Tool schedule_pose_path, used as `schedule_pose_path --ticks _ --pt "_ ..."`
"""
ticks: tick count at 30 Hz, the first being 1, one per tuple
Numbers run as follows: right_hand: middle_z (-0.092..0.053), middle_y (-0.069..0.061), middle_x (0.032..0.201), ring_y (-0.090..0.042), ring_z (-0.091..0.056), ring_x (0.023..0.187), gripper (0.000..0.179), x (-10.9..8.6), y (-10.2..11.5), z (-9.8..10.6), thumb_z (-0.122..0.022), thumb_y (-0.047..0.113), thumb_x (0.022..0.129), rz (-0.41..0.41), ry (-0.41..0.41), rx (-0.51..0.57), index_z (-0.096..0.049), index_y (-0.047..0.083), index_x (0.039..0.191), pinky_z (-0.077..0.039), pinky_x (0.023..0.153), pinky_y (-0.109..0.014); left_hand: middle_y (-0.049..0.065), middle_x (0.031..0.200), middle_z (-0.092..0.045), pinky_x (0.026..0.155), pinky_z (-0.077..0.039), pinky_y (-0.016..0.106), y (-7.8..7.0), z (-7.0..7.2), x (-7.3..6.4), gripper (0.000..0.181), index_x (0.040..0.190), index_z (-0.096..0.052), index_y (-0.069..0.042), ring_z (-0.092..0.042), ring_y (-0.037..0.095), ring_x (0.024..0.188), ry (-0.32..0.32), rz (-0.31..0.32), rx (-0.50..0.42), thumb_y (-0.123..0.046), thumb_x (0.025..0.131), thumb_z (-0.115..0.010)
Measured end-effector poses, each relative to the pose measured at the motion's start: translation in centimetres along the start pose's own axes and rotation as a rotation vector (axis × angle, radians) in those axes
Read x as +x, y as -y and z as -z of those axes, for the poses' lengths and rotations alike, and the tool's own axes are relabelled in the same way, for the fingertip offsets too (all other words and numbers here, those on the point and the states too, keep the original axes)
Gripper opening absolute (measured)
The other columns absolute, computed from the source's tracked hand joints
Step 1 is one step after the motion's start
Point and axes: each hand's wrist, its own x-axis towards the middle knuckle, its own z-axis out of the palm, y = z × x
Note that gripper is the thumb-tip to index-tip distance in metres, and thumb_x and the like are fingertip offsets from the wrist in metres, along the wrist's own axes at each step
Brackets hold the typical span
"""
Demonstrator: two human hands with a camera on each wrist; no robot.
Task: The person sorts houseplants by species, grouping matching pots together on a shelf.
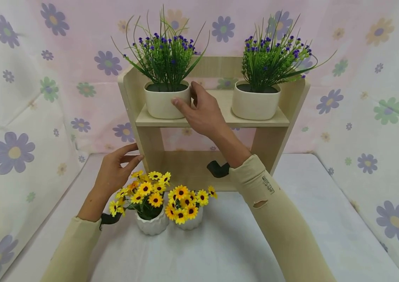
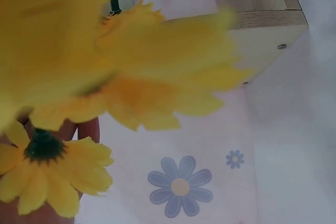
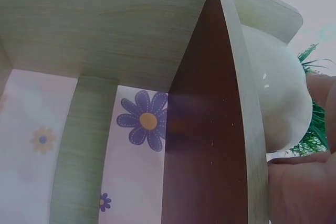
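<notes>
On the upper board of a wooden shelf [image 1: 211, 123], my right hand [image 1: 204, 111] holds the cream flowerpot [image 1: 165, 102] on the left by its right end, thumb on the front and fingers round the side. Purple flowers and long green blades rise from this pot, which also shows in the right wrist view [image 3: 275, 87]. My left hand [image 1: 112, 172] is at the lower left side of the shelf, its fingertips against or close to the side panel. Just beside that hand, yellow artificial flowers [image 1: 145, 188] stand in a white pot [image 1: 152, 226]; their petals block much of the left wrist view.
A matching cream pot [image 1: 257, 103] with purple flowers stands at the right of the upper board. In front of the shelf, a second white pot [image 1: 191, 223] of yellow flowers sits on the white-covered table [image 1: 241, 246]. Flower-patterned cloth [image 1: 30, 98] hangs around the sides and back.
</notes>
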Motion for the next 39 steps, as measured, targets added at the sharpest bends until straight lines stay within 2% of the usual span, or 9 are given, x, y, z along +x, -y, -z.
schedule_pose_path --ticks 5,11,22,33,39 --pt "-0.037 -0.011 0.170 -0.019 -0.036 0.157 0.076 -0.9 -0.3 0.2 -0.066 0.035 0.107 0.003 -0.031 0.101 -0.029 0.004 0.166 -0.032 0.126 -0.028 0.014 0.145 -0.066 0.093 -0.059 0.054 0.0 0.0 0.0 0.045 0.149 -0.062 -0.010 -0.075 0.036 0.114 0.003 0.003 0.001 -0.018 0.105 -0.069" --pt "-0.043 -0.010 0.167 -0.016 -0.041 0.154 0.072 -2.4 -0.9 0.7 -0.068 0.033 0.106 0.048 -0.061 0.132 -0.036 0.005 0.164 -0.033 0.124 -0.024 0.015 0.146 -0.065 0.094 -0.058 0.056 -0.1 0.1 0.0 0.046 0.150 -0.061 -0.009 -0.075 0.037 0.114 0.005 0.010 0.005 -0.019 0.105 -0.069" --pt "-0.053 -0.011 0.158 -0.017 -0.050 0.148 0.064 -5.2 -2.1 1.5 -0.073 0.020 0.103 0.206 -0.118 0.156 -0.045 0.002 0.157 -0.039 0.121 -0.027 0.014 0.145 -0.066 0.092 -0.059 0.054 -0.1 0.0 0.0 0.045 0.150 -0.061 -0.009 -0.075 0.037 0.114 0.004 0.007 0.001 -0.018 0.105 -0.069" --pt "-0.056 -0.015 0.154 -0.021 -0.054 0.144 0.061 -8.4 -4.0 2.0 -0.070 0.004 0.100 0.432 -0.128 0.205 -0.045 -0.003 0.156 -0.045 0.119 -0.037 0.016 0.146 -0.065 0.094 -0.058 0.057 -0.1 0.0 0.0 0.046 0.150 -0.061 -0.008 -0.075 0.038 0.114 0.008 0.006 0.003 -0.018 0.106 -0.069" --pt "-0.058 -0.018 0.151 -0.026 -0.057 0.142 0.058 -9.9 -5.5 1.9 -0.068 -0.004 0.099 0.488 -0.121 0.233 -0.046 -0.008 0.153 -0.046 0.118 -0.038 0.016 0.145 -0.065 0.095 -0.058 0.058 -0.1 -0.1 0.0 0.046 0.149 -0.061 -0.008 -0.074 0.039 0.114 0.009 0.005 0.007 -0.018 0.106 -0.069"
